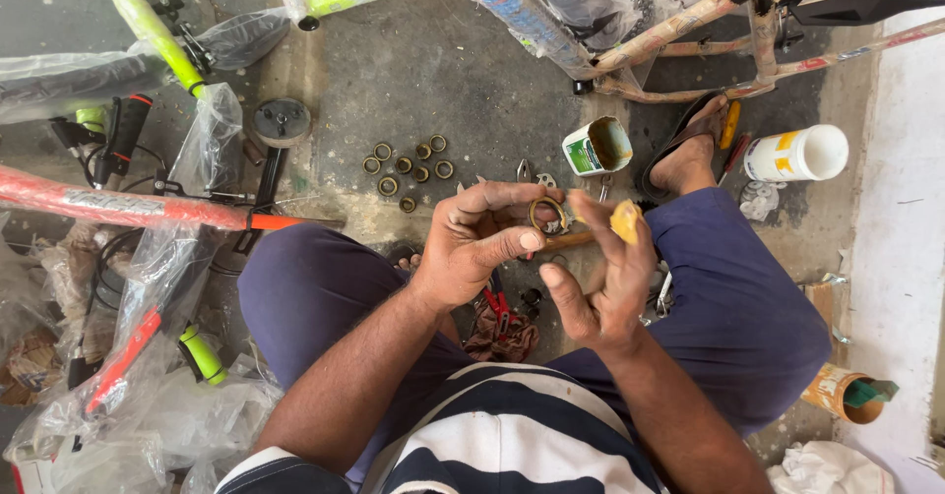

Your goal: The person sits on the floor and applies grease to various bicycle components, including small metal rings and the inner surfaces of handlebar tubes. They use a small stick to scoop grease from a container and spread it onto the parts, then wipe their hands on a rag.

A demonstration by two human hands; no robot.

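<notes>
My left hand (482,238) pinches a small brass-coloured ring bearing (547,215) between thumb and fingers, at the middle of the view above my lap. My right hand (602,277) is beside it, fingers spread, with a lump of yellow grease (624,221) on a fingertip close to the ring. A thin wooden stick (565,242) shows between the two hands; which hand carries it I cannot tell. Several more ring bearings (409,169) lie on the concrete floor just beyond my hands.
An open grease tin (597,147) and a white can (797,154) lie on the floor ahead. Plastic-wrapped bicycle frames (128,209) and parts crowd the left and top. Red-handled pliers (500,309) rest between my legs. A sandalled foot (686,154) is at right.
</notes>
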